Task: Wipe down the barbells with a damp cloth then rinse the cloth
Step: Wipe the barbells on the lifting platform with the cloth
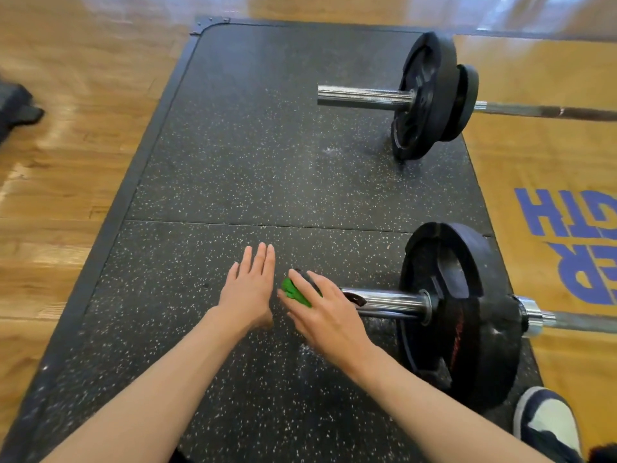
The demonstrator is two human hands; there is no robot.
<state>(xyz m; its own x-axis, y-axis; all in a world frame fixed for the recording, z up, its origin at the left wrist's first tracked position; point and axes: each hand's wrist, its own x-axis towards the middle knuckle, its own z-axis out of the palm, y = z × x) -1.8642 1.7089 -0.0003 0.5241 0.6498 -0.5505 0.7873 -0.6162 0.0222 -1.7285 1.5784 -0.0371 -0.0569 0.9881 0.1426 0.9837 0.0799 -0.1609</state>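
Observation:
Two barbells lie on a speckled black rubber mat. The near barbell has a chrome sleeve pointing left and black plates on it. At that sleeve's left end my right hand holds a green cloth round the tip, fingers curved over it. Just left of it my left hand hovers flat with straight fingers, holding nothing. The far barbell lies at the back right with its own black plates.
Wooden floor surrounds the mat on the left and back. To the right is an orange platform with blue lettering. A dark bag sits at the left edge. My shoe is at the lower right beside the near plates.

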